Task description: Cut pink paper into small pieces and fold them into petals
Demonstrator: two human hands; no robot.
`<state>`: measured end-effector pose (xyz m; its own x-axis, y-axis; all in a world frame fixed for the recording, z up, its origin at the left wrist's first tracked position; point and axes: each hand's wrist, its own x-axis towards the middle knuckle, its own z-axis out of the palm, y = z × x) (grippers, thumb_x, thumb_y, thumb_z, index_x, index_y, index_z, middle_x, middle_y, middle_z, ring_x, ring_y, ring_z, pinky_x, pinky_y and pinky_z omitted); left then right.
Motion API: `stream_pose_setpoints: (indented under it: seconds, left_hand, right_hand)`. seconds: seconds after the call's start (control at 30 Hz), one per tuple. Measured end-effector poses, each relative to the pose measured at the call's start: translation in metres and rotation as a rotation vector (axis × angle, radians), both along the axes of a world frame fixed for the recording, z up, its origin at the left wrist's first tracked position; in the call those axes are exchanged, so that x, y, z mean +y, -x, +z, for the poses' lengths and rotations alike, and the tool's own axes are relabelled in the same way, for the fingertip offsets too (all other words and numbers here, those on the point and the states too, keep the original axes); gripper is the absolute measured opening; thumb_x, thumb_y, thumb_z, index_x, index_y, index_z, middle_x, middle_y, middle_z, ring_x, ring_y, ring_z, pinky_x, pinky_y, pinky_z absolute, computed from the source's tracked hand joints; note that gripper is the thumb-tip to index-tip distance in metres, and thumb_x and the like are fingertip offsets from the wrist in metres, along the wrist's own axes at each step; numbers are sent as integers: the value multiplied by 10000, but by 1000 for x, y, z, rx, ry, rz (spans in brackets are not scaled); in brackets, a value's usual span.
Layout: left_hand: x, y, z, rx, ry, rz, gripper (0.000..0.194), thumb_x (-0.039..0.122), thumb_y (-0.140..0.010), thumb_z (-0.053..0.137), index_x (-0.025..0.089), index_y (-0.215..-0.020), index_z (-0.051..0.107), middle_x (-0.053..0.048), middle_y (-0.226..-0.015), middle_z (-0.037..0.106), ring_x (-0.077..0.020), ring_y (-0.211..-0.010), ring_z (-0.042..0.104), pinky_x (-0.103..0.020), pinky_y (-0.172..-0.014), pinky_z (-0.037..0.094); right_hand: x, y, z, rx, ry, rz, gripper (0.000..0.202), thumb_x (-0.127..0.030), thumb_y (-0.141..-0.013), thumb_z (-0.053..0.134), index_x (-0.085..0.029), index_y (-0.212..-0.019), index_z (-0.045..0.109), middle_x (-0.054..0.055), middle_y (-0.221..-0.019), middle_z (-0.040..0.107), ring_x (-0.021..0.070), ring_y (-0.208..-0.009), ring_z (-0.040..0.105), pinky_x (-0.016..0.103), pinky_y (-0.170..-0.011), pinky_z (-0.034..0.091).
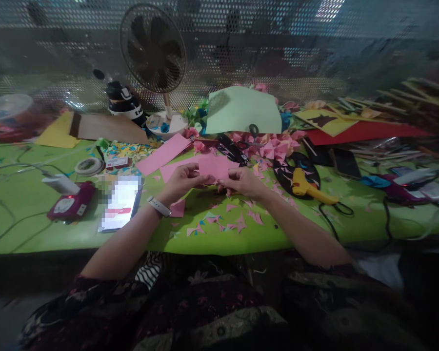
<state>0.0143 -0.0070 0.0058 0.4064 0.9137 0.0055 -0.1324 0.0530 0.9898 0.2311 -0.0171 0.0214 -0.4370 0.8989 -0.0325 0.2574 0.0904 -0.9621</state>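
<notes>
A small pink paper piece (213,168) is held up between my two hands, above the green table (278,229). My left hand (185,181), with a white band at the wrist, pinches its left edge. On its right edge, the fingers of my right hand (244,182) are closed. Behind the hands lie larger pink paper sheets (164,153). Another pink paper square (177,208) rests beside my left wrist. Pink paper scraps (240,222) are scattered on the table just below the hands.
To the left are a lit phone (121,202), a purple power socket (72,201) and a tape roll (89,165). A yellow glue gun (307,187) lies right, its cord trailing. Behind stand a fan (152,48), a pale green sheet (245,112), scissors (254,130) and folded pink paper flowers (278,146).
</notes>
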Motion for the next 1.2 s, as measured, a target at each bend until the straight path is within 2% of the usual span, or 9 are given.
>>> stream_pose_setpoints:
  seconds: [0.2, 0.37, 0.47, 0.57, 0.67, 0.8, 0.97, 1.1, 1.2]
  left_hand:
    - [8, 7, 0, 13, -36, 93, 408, 403, -659, 894, 137, -880, 678, -53, -827, 757, -183, -812, 737, -311, -779, 612]
    - [13, 14, 4, -46, 18, 201, 398, 374, -625, 906, 146, -878, 699, -42, -867, 742, -157, -787, 709, -268, -694, 604]
    - [17, 15, -2, -83, 77, 201, 364, 377, -651, 884, 158, -885, 711, -34, -884, 735, -143, -754, 688, -281, -674, 608]
    - [21, 14, -9, -101, 144, 247, 324, 393, -673, 873, 161, -820, 701, -11, -776, 700, -114, -672, 648, -293, -684, 611]
    - [24, 14, -11, -97, 182, 316, 348, 427, -653, 886, 167, -771, 688, 10, -703, 669, -92, -610, 613, -260, -656, 591]
    - [25, 15, -9, -82, 198, 374, 398, 387, -565, 939, 178, -766, 667, 26, -689, 680, -89, -593, 618, -218, -573, 533]
    - [24, 15, -9, -177, 159, 369, 447, 349, -556, 942, 165, -904, 732, -9, -797, 744, -109, -666, 662, -220, -599, 529]
    - [28, 15, -12, -309, 137, 435, 394, 344, -533, 953, 153, -794, 728, 1, -726, 719, -90, -625, 642, -193, -585, 510]
    - [33, 16, -15, -391, 147, 486, 368, 310, -528, 959, 158, -743, 701, 22, -694, 694, -65, -599, 619, -166, -558, 481]
  right_hand:
    - [12, -16, -3, -4, -21, 9, 286, -435, -778, 745, -159, -732, 683, 50, -747, 742, 84, -479, 576, 221, -463, 452]
    - [19, -31, -6, -117, -265, -103, 229, -400, -823, 683, -174, -847, 704, 56, -802, 734, 139, -626, 630, 287, -601, 514]
    - [16, -30, -7, -373, -430, 76, 271, -413, -796, 734, -191, -950, 717, 83, -964, 725, 214, -852, 658, 363, -761, 524]
    - [13, -27, -9, -594, -509, 279, 338, -435, -793, 760, -197, -1026, 703, 108, -1078, 684, 271, -997, 624, 413, -854, 492]
    - [15, -26, -12, -677, -505, 326, 265, -395, -849, 717, -189, -1012, 685, 111, -1054, 664, 274, -1001, 609, 396, -852, 473]
    - [18, -28, -12, -701, -461, 304, 241, -351, -840, 721, -181, -1003, 672, 109, -1031, 665, 262, -961, 610, 359, -809, 461]
    - [19, -32, -8, -699, -425, 313, 237, -367, -853, 676, -185, -1005, 674, 107, -1038, 676, 247, -929, 620, 338, -763, 464]
    - [20, -36, -7, -640, -400, 253, 295, -421, -886, 629, -206, -1082, 674, 101, -1046, 694, 243, -897, 636, 349, -744, 491]
    - [22, -38, -11, -550, -515, 166, 370, -432, -903, 617, -229, -1209, 662, 108, -1130, 681, 264, -987, 634, 401, -837, 511]
